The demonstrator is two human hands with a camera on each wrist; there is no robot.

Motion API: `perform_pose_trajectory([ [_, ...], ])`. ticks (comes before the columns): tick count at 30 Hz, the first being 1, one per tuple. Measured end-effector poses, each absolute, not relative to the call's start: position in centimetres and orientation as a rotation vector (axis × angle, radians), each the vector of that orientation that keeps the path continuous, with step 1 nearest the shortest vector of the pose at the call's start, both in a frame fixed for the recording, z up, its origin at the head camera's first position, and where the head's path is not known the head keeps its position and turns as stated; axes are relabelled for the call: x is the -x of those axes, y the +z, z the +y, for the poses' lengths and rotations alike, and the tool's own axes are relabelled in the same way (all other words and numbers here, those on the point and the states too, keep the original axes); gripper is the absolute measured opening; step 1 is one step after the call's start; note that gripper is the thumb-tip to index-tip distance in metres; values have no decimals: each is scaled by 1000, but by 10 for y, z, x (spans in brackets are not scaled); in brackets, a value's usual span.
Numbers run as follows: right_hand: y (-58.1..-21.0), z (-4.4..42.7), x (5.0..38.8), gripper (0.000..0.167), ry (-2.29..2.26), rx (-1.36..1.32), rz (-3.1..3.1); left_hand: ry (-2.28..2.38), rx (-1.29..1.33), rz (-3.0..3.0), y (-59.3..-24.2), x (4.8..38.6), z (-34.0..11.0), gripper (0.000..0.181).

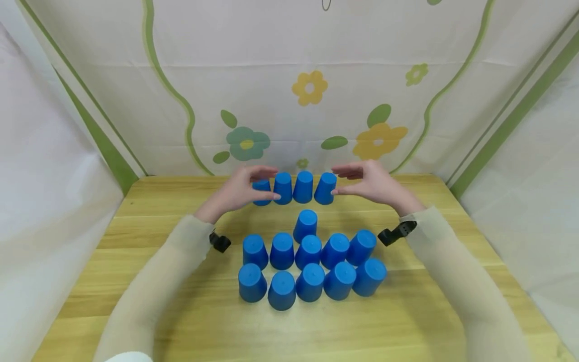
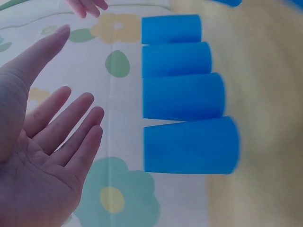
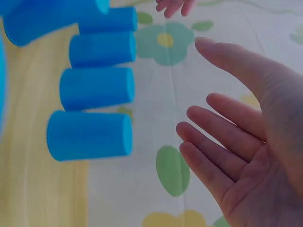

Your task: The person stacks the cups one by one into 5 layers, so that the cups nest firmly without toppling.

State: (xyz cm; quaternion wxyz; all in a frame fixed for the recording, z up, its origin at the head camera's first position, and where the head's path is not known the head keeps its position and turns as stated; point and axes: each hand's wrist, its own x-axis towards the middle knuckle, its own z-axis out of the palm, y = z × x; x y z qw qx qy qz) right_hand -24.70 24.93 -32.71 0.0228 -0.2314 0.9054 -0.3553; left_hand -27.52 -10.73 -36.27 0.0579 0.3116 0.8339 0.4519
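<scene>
Four blue cups stand upside down in a back row, among them a left-end cup [image 1: 262, 193] and a right-end cup [image 1: 325, 189]. My left hand [image 1: 246, 188] is at the row's left end, partly hiding the end cup in the head view. At the other end is my right hand [image 1: 366, 183], thumb near the right-end cup. Both wrist views show a gap between each hand, left [image 2: 52, 137] and right [image 3: 241, 132], and the cups, such as the nearest cup [image 2: 191, 145] and the nearest cup [image 3: 90, 135]. Both hands have extended fingers and hold nothing.
Nearer the front of the wooden table [image 1: 203, 322] stand two rows of several upside-down blue cups, with a front cup [image 1: 282, 290] and a middle-row cup [image 1: 282, 251]. A single cup [image 1: 305, 225] stands just behind them. A flowered curtain [image 1: 253, 60] hangs behind the table.
</scene>
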Motion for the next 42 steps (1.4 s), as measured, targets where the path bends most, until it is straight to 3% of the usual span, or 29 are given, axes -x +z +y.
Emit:
perform_pose_trajectory([
  [18,-354,201,227,58,-951,876,2579,1483,-816,2342,-420,199,-167,54],
  [42,-364,191,229,46,-940,907,2515,1404,-851,2291,-429,193,-169,48],
])
